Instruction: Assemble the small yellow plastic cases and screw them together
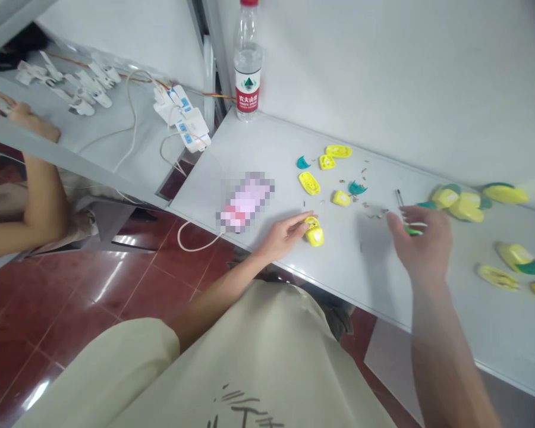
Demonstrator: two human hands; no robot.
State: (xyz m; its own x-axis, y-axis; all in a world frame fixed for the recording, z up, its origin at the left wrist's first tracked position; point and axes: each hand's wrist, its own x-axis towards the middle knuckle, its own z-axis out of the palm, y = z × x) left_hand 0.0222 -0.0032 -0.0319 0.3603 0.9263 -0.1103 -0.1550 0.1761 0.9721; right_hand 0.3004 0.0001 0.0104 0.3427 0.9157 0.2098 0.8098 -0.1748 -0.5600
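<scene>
My left hand (288, 235) is at the table's front edge, its thumb and fingers against a small yellow plastic casing (314, 236) that rests on the tabletop. Farther right, my right hand (425, 241) is raised over the table and slightly blurred, its thumb and fingers around a small screwdriver (399, 197). The dark shaft points away from me, and part of a green-and-white handle shows below the fingers. Between the hands lie a yellow cap (341, 198), a teal piece (357, 188) and several tiny metal screws (374, 214).
Yellow shells (309, 183) and another teal piece (303, 162) lie farther back. Yellow-and-teal assemblies (466, 202) spread to the right. A water bottle (248, 77) stands at the back left, near a blurred-out phone (247, 202) on a cable. Another person's arm (44, 190) is at the adjoining table.
</scene>
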